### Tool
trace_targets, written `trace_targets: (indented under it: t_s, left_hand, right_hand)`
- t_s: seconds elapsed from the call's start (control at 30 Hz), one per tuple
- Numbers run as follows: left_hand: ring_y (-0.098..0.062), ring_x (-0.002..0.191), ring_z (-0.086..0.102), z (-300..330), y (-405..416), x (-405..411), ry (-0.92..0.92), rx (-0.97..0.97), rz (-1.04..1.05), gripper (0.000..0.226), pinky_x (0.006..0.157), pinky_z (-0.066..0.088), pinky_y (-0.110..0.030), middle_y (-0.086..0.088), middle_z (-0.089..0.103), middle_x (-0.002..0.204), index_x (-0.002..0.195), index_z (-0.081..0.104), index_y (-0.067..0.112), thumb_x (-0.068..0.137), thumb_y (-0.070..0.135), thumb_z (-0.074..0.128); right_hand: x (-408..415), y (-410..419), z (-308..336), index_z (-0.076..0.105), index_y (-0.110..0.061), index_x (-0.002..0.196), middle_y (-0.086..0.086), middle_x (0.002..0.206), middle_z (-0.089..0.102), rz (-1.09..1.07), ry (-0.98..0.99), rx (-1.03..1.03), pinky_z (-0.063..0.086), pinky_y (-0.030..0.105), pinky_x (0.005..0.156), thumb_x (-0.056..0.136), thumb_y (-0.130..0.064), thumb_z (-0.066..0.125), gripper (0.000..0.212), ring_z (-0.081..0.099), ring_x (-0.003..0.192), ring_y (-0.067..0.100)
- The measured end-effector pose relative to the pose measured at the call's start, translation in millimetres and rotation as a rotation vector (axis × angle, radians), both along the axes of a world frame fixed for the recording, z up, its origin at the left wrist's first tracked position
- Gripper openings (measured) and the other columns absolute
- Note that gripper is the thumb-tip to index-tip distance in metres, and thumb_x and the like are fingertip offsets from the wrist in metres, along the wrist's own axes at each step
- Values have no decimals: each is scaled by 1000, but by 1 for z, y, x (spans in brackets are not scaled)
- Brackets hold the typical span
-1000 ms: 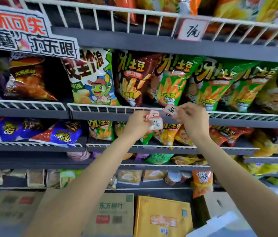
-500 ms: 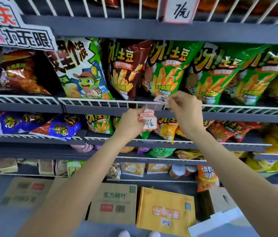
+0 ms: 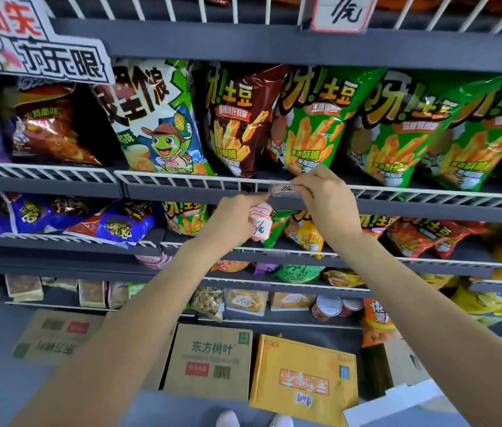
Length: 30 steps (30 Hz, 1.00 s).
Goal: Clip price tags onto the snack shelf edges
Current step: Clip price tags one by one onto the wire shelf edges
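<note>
Since half a second ago I've brought the price tag [image 3: 285, 189] down from above the wire rail [image 3: 182, 179] so it now sits against the rail itself, and my left hand [image 3: 234, 220] has stretched its forefinger up to the tag's left end. My right hand [image 3: 323, 195] pinches the tag's right end — a narrow grip, thumb and fingers closed on it. My left hand's other fingers curl round a small stack of spare tags [image 3: 260, 220], held just below the rail.

As I judge it, the job is partly done: one tag [image 3: 339, 13] already hangs on the shelf above, this one is being seated but I can't tell whether its clip has caught, and the stack in my left hand says several remain. The lower shelf rails show no paper tag that I can make out.

The shelf [image 3: 428, 208] behind this rail holds upright chip bags [image 3: 308, 118] — brown and green ones, with a white bag [image 3: 157, 118] to the left. Cardboard boxes [image 3: 212, 359] stand closed on the floor below; their contents are hidden.
</note>
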<state>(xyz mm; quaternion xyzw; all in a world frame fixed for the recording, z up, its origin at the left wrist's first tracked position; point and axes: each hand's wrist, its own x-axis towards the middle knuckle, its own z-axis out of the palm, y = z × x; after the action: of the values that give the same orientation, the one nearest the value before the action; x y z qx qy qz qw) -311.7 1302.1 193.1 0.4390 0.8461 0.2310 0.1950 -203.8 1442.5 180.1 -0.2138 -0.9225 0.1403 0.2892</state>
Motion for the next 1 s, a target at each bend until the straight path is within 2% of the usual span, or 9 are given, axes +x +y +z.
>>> trace_targets:
  t_s: [0.13,0.2,0.3,0.4,0.5,0.6,0.7,0.87,1.0]
  left_hand:
    - [-21,78,55,-2,1,-2,-6,10,2,59,48,38,-12,-11,55,131,139,42,30,90,-1,47]
    - [-25,92,59,-2,2,-3,-10,4,8,59,56,37,-14,-10,54,133,139,42,30,90,-1,47]
    - [-22,91,58,-2,3,-3,-30,4,18,58,55,38,-12,-11,55,131,140,42,29,91,-1,47]
    - [-22,102,58,-1,3,-4,-23,9,17,57,64,39,-11,-10,54,133,140,42,29,91,0,48]
    - [-20,88,57,-2,1,-4,-39,8,7,58,51,40,-6,-10,54,132,140,42,29,91,-1,48]
    - [-18,83,54,-3,2,-5,-26,19,2,58,50,40,-5,-12,56,129,140,42,29,91,-1,49]
    - [-14,78,49,-4,3,-6,-36,22,-1,57,48,38,0,-13,57,125,139,42,27,90,-1,50]
    - [-12,66,46,-3,3,-6,-24,9,-11,56,43,38,-5,-12,59,116,139,43,28,91,0,49]
    - [-7,58,47,-3,2,-7,-41,7,-16,58,42,38,-5,-11,60,114,139,43,29,90,-1,51]
  right_hand:
    - [1,1,0,69,-10,86,7,72,60,-12,-35,192,47,30,37,66,9,75,28,59,61,28]
    - [1,0,1,68,-12,80,4,70,60,-5,-68,273,42,25,34,61,8,78,29,60,65,26]
    - [1,2,1,67,-12,77,4,70,60,8,-84,300,39,23,35,60,8,79,29,60,66,26]
    - [2,1,1,69,-12,77,5,70,59,12,-104,314,36,20,35,57,9,80,31,58,61,26]
    - [4,1,0,69,-11,78,4,71,60,13,-117,359,35,21,34,56,10,79,32,58,61,25]
    - [5,0,-2,67,-10,80,5,74,60,17,-128,393,37,24,32,58,13,74,33,57,62,25]
    - [5,-2,-3,66,-8,82,7,76,60,7,-131,427,31,21,34,57,15,74,35,58,63,26]
    - [5,-2,-8,65,-7,80,7,75,59,-14,-108,450,26,19,34,56,16,71,34,56,60,25]
    - [6,-4,-10,63,-8,85,5,72,58,-44,-136,444,26,21,33,50,19,70,44,54,60,25]
